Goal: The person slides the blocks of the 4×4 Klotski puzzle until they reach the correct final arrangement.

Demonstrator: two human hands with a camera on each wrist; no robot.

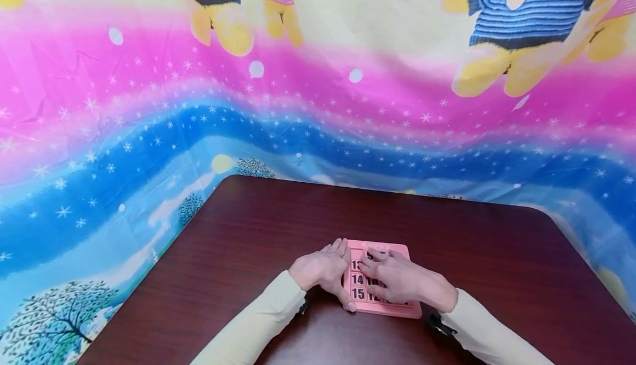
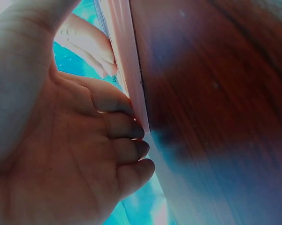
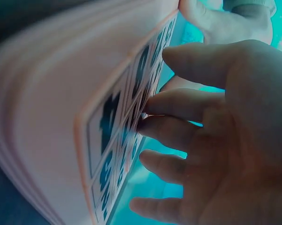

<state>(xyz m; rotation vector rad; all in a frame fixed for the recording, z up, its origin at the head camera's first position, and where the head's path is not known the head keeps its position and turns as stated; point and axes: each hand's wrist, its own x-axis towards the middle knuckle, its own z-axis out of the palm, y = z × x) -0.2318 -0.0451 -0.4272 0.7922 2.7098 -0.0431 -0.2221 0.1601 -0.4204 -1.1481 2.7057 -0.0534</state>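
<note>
A pink number sliding puzzle [image 1: 387,310] lies flat on the table, with black numbers such as 13, 14 and 15 on its tiles [image 1: 358,280]. My left hand [image 1: 325,270] rests along the puzzle's left edge, thumb at the near corner and fingers toward the far one. Its fingertips [image 2: 137,129] touch the side of the frame in the left wrist view. Over the tiles is my right hand [image 1: 399,278], fingers spread and hiding several numbers. In the right wrist view, its middle fingertips [image 3: 152,104] touch or nearly touch the tile faces.
The dark reddish-brown table [image 1: 278,216] has rounded far corners. Behind it hangs a printed curtain [image 1: 318,111] with bears, snowflakes and trees. A dark strap [image 1: 439,325] shows at the right wrist, below a pale sleeve [image 1: 487,326].
</note>
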